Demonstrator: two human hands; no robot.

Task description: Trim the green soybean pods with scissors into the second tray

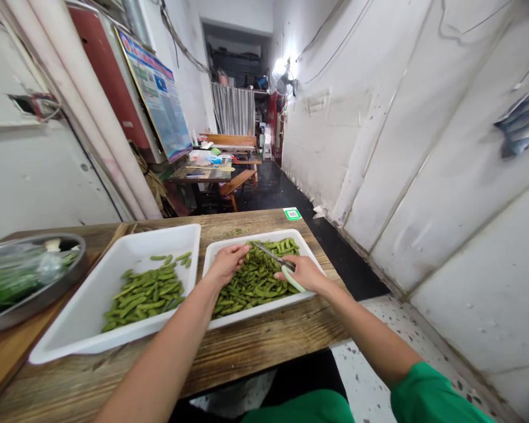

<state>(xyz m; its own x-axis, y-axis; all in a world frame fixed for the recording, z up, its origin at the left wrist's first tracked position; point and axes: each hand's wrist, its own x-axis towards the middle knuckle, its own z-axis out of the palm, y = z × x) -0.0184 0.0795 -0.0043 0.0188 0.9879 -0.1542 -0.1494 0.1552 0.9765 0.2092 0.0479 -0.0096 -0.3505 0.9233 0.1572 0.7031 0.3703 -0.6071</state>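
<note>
My right hand is closed around a pair of scissors with pale green handles. Their grey blades point left, over the right white tray. At the blade tips, my left hand is pinched shut, apparently on an edamame pod that the fingers mostly hide. Green edamame pods fill this right tray below both hands. To the left, a second white tray holds a smaller heap of pods, with a few lying apart near its far side.
Both trays stand on a wooden table. At far left is a metal basin with bagged greens. A green QR code card lies at the back right corner. Beyond are another table and wooden benches; a white wall runs along the right.
</note>
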